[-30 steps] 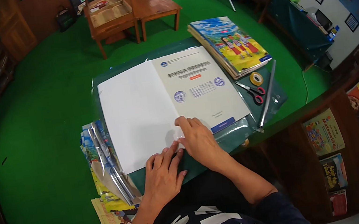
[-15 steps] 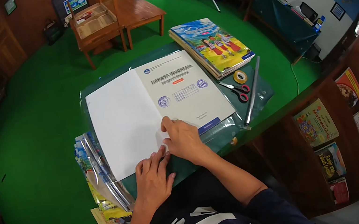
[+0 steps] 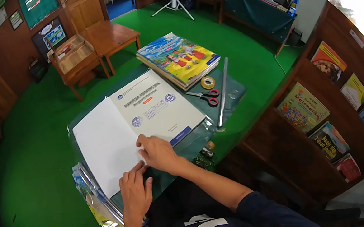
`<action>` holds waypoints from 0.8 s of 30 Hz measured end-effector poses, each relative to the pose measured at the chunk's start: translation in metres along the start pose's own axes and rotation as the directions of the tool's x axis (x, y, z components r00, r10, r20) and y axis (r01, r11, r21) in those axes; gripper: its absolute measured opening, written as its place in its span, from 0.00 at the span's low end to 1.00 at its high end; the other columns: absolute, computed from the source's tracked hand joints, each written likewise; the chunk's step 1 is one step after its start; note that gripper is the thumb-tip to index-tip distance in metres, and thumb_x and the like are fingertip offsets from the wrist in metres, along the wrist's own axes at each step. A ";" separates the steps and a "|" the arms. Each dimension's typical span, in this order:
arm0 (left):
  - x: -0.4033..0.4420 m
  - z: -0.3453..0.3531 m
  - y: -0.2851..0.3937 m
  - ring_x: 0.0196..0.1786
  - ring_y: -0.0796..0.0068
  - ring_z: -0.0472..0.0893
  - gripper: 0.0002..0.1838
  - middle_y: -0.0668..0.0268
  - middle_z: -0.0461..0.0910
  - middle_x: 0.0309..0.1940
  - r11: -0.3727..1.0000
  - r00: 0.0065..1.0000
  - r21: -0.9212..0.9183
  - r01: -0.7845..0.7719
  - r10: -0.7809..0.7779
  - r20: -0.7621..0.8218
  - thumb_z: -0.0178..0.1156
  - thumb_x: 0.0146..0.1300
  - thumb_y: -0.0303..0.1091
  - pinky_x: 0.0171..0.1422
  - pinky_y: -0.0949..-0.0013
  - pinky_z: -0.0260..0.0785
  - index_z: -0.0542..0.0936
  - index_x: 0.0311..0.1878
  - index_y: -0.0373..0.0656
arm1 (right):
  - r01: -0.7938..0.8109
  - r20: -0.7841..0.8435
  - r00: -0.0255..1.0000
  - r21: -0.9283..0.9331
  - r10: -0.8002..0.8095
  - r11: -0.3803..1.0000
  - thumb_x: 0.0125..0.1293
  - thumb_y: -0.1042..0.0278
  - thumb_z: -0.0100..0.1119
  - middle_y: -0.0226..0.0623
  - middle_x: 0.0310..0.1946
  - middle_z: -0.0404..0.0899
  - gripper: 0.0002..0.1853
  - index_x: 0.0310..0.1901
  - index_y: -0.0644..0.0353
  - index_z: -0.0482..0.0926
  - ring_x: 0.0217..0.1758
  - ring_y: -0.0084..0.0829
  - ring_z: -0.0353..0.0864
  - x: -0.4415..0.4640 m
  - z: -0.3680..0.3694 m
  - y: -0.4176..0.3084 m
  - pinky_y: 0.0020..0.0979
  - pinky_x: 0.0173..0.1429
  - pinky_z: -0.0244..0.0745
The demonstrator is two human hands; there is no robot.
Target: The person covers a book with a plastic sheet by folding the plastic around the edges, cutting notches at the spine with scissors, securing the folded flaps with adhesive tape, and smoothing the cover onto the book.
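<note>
An open book lies on the green-covered table, its blank white left page (image 3: 100,141) beside a title page (image 3: 157,108) reading "BAHASA INDONESIA". At the lower end of the fold, my right hand (image 3: 159,155) has its fingers curled down onto the book. What its fingertips pinch, if anything, is hidden. My left hand (image 3: 136,191) lies at the bottom edge of the blank page, fingers stretched toward the fold and thumb apart. Clear plastic (image 3: 200,135) shows past the book's lower right edge.
Beyond the book is a stack of colourful books (image 3: 180,58). Scissors (image 3: 208,97), a tape roll (image 3: 207,82) and a long silvery roll (image 3: 223,92) lie to the right. Plastic-wrapped books (image 3: 94,190) are at the left. A wooden book rack (image 3: 269,147) stands at the right.
The whole view has shifted, so the table and books appear further left and the rack is nearer. Both hands stay at the lower fold, the left fingers slightly closer together.
</note>
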State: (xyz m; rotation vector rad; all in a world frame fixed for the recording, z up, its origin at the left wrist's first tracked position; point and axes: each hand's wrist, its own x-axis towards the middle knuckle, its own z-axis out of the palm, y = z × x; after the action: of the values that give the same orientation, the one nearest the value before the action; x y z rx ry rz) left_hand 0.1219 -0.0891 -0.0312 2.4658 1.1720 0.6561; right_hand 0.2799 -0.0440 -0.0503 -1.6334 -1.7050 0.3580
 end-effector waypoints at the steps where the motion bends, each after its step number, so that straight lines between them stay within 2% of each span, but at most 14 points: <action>1: 0.002 0.000 0.001 0.55 0.62 0.73 0.18 0.61 0.75 0.60 1.000 1.000 0.005 0.014 -0.014 -0.009 0.58 0.62 0.31 0.65 0.61 0.59 0.77 0.55 0.39 | 0.010 -0.006 1.000 0.091 -0.010 0.996 0.57 0.78 0.59 0.37 0.27 0.78 0.11 0.43 0.59 0.74 0.30 0.39 0.79 -0.005 -0.006 -0.001 0.35 0.33 0.73; 2: 0.004 -0.001 0.003 0.55 0.62 0.73 0.16 0.61 0.75 0.59 1.000 0.999 0.010 0.027 -0.027 -0.017 0.57 0.63 0.31 0.64 0.61 0.59 0.78 0.54 0.39 | 0.001 -0.019 1.000 0.090 0.001 0.996 0.57 0.78 0.59 0.37 0.27 0.78 0.11 0.43 0.59 0.74 0.30 0.39 0.79 -0.013 -0.015 -0.004 0.35 0.33 0.73; 4: 0.008 -0.002 0.004 0.53 0.63 0.73 0.13 0.62 0.77 0.56 0.998 0.998 0.020 0.059 -0.059 -0.030 0.56 0.63 0.29 0.63 0.62 0.59 0.79 0.51 0.40 | 0.100 -0.169 0.984 0.305 -0.050 0.947 0.56 0.81 0.60 0.37 0.30 0.78 0.14 0.45 0.60 0.77 0.29 0.35 0.76 -0.031 -0.039 -0.005 0.30 0.33 0.72; 6: 0.011 -0.003 0.006 0.53 0.63 0.73 0.12 0.61 0.77 0.55 0.998 0.998 0.008 0.058 -0.058 -0.034 0.56 0.63 0.29 0.63 0.62 0.59 0.80 0.49 0.40 | 0.214 -0.373 0.921 0.246 -0.111 0.945 0.57 0.83 0.60 0.36 0.33 0.78 0.13 0.44 0.61 0.79 0.27 0.28 0.73 -0.050 -0.057 0.009 0.25 0.32 0.69; 7: 0.012 -0.003 0.006 0.53 0.62 0.73 0.11 0.61 0.77 0.55 0.998 0.996 -0.004 0.069 -0.069 -0.047 0.56 0.63 0.29 0.63 0.62 0.59 0.80 0.48 0.40 | 0.205 -0.379 0.920 0.245 -0.101 0.948 0.57 0.83 0.60 0.36 0.33 0.78 0.13 0.44 0.61 0.79 0.27 0.28 0.73 -0.059 -0.068 0.018 0.25 0.32 0.69; 9: 0.015 -0.001 0.008 0.52 0.62 0.73 0.10 0.61 0.77 0.53 0.995 0.993 -0.027 0.092 -0.094 -0.072 0.56 0.63 0.28 0.62 0.62 0.60 0.81 0.45 0.40 | 0.021 -0.364 0.922 0.391 0.134 0.920 0.60 0.82 0.59 0.33 0.31 0.78 0.09 0.43 0.63 0.79 0.26 0.23 0.71 -0.079 -0.092 0.037 0.22 0.33 0.68; 11: 0.017 0.001 0.010 0.52 0.61 0.73 0.10 0.61 0.77 0.53 0.995 0.992 -0.024 0.096 -0.098 -0.085 0.56 0.62 0.27 0.62 0.62 0.59 0.81 0.45 0.40 | -0.134 -0.383 0.861 0.464 0.335 0.875 0.61 0.79 0.59 0.34 0.33 0.79 0.07 0.41 0.64 0.80 0.27 0.25 0.71 -0.097 -0.112 0.054 0.24 0.33 0.68; 12: 0.019 0.002 0.011 0.52 0.61 0.73 0.09 0.61 0.77 0.53 0.994 0.988 -0.023 0.108 -0.110 -0.109 0.56 0.62 0.27 0.62 0.62 0.59 0.81 0.44 0.40 | -0.144 -0.385 0.855 0.468 0.348 0.872 0.61 0.79 0.59 0.34 0.33 0.79 0.07 0.41 0.64 0.80 0.27 0.25 0.71 -0.106 -0.119 0.066 0.24 0.33 0.68; 14: 0.022 0.005 0.015 0.52 0.60 0.73 0.09 0.61 0.77 0.53 0.990 0.978 -0.019 0.139 -0.141 -0.154 0.56 0.61 0.26 0.62 0.61 0.59 0.81 0.43 0.40 | -0.268 -0.406 0.757 0.522 0.512 0.810 0.63 0.77 0.58 0.32 0.32 0.78 0.06 0.42 0.64 0.80 0.28 0.22 0.70 -0.119 -0.127 0.089 0.22 0.34 0.67; 19: 0.038 0.013 0.042 0.52 0.59 0.73 0.09 0.61 0.77 0.52 0.990 0.984 0.124 0.064 -0.042 -0.174 0.57 0.59 0.26 0.63 0.59 0.59 0.82 0.42 0.42 | -0.323 -0.320 0.698 0.658 0.641 0.680 0.66 0.76 0.57 0.29 0.30 0.77 0.06 0.42 0.66 0.79 0.30 0.17 0.69 -0.126 -0.128 0.124 0.17 0.36 0.64; 22: 0.047 0.029 0.062 0.53 0.60 0.73 0.10 0.62 0.77 0.52 0.996 0.993 0.093 0.003 0.008 -0.116 0.59 0.56 0.27 0.63 0.58 0.59 0.83 0.41 0.43 | -0.317 -0.228 0.705 0.746 0.672 0.586 0.67 0.76 0.57 0.29 0.31 0.77 0.05 0.42 0.66 0.79 0.31 0.17 0.68 -0.121 -0.127 0.126 0.17 0.37 0.63; 24: 0.055 0.041 0.077 0.55 0.61 0.73 0.11 0.64 0.77 0.53 0.993 0.995 0.062 -0.097 0.099 -0.029 0.63 0.53 0.28 0.64 0.57 0.58 0.83 0.41 0.45 | -0.299 -0.147 0.718 0.818 0.680 0.492 0.67 0.76 0.57 0.29 0.32 0.77 0.05 0.41 0.67 0.79 0.32 0.17 0.68 -0.116 -0.126 0.124 0.17 0.38 0.63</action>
State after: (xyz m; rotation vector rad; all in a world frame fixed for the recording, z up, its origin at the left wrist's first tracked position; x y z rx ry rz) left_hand 0.2237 -0.0963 -0.0148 2.5864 1.1039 0.6994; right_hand 0.4467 -0.1703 -0.0799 -1.3611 -0.4990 0.7798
